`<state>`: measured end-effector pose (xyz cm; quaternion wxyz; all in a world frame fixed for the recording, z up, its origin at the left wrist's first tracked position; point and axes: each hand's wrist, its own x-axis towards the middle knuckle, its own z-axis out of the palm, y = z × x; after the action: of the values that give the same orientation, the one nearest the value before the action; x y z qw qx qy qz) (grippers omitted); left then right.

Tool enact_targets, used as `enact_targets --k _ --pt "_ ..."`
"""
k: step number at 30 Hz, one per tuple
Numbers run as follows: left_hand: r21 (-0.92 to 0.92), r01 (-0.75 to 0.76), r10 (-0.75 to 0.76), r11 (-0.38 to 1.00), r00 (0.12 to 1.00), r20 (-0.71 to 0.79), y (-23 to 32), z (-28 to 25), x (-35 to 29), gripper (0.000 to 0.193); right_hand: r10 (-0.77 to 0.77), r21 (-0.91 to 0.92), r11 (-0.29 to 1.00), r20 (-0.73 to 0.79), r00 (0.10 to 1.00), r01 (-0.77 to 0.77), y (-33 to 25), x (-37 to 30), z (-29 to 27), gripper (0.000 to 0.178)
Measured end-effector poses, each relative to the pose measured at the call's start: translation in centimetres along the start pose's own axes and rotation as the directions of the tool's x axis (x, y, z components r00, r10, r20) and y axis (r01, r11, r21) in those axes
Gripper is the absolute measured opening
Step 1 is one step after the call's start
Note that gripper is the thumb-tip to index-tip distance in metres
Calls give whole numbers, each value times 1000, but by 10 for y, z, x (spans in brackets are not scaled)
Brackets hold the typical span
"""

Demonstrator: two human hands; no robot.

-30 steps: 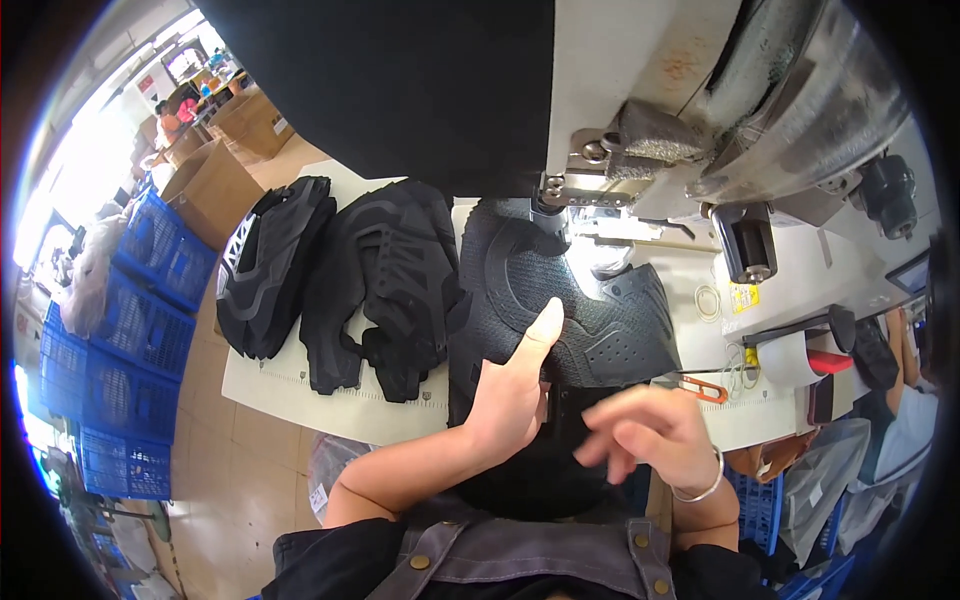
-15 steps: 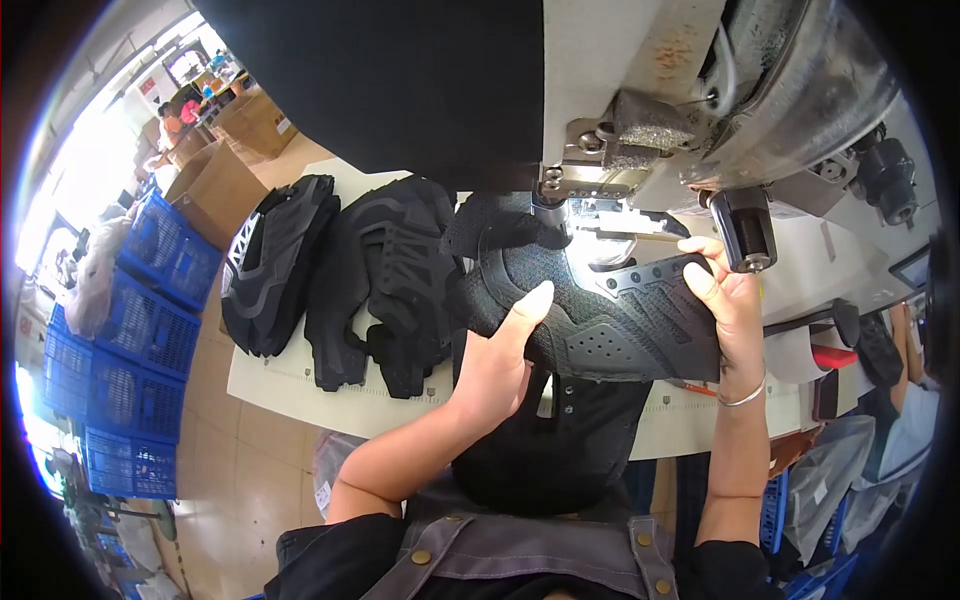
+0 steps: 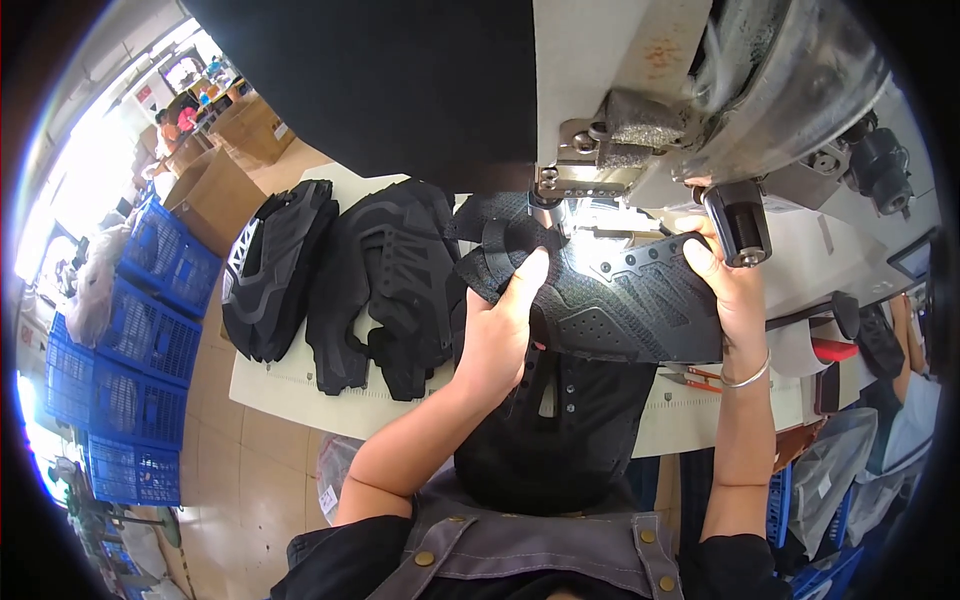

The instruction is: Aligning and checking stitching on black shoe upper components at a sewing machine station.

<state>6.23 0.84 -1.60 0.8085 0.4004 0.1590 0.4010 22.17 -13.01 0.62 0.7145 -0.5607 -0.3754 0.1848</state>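
A black shoe upper (image 3: 600, 320) with eyelets and a perforated side panel is stretched between my two hands. My left hand (image 3: 503, 325) grips its left part, thumb on top and fingers curled underneath. At the other end, my right hand (image 3: 728, 285) pinches the edge near the eyelets, thumb on top; its fingertips are partly behind a dark cylinder on the machine. The upper's far edge lies at the sewing machine's (image 3: 547, 205) lit working point; the needle cannot be made out. Another black shoe upper (image 3: 540, 440) lies beneath, at the table's front edge and over my lap.
Stacked black shoe uppers (image 3: 400, 270) and a second pile (image 3: 278, 270) lie on the left of the pale table (image 3: 290, 385). Orange-handled scissors (image 3: 695, 377) rest near my right wrist. Blue crates (image 3: 150, 330) and cardboard boxes (image 3: 215, 200) stand left. Another person's arm (image 3: 905, 345) shows far right.
The upper has turned slightly, its right end and lower edge shifting upward toward the machine. My left hand has moved up a little with it. Both hands keep their hold.
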Motion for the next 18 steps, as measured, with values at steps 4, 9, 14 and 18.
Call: enact_targets --k 4,9,14,18 --pt "19 77 -77 997 997 21 5 -2 2 22 -3 15 1000 -8 1000 3 2 -1 0 18" --pt "70 66 -69 995 997 39 6 0 5 22 -27 4 1000 -19 999 27 2 -1 4 18" --pt "139 -24 4 990 990 142 9 -6 15 18 51 56 997 -23 998 -50 6 -7 2 18" --pt "218 -36 -7 975 981 195 19 -9 22 16 45 59 997 -44 998 -42 6 -14 8 19"
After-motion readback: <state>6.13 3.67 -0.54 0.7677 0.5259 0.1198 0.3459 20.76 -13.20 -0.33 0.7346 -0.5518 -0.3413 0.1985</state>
